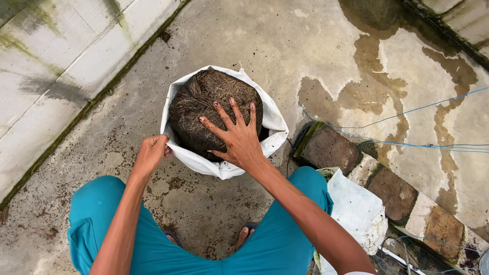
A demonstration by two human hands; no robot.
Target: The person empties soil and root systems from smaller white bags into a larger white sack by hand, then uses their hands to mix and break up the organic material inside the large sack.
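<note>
Person squats on a damp concrete floor (305, 46), knees apart in teal trousers (275, 244), sandalled toes showing between them. Directly in front stands a white sack (224, 168), mouth rolled open, filled with a dark, fibrous root ball (204, 102) packed with soil and matted roots; it sits inside the sack and rises to the rim.

Right hand (238, 135): fingers spread wide, palm pressed flat on the near right side of the root ball, not gripping anything. Soil specks on the fingers.

Left hand (152, 152): clenched on the sack's left rim, pinching the white fabric just beside the root ball.

Right of the sack, a row of mossy bricks (331, 150) runs along the floor, near but apart from it. Thin blue lines (407, 144) cross above the bricks. A second white bag (356, 211) lies by the right knee. Wet patches darken the floor toward the far right; a stained concrete wall (46, 81) runs along the left.
</note>
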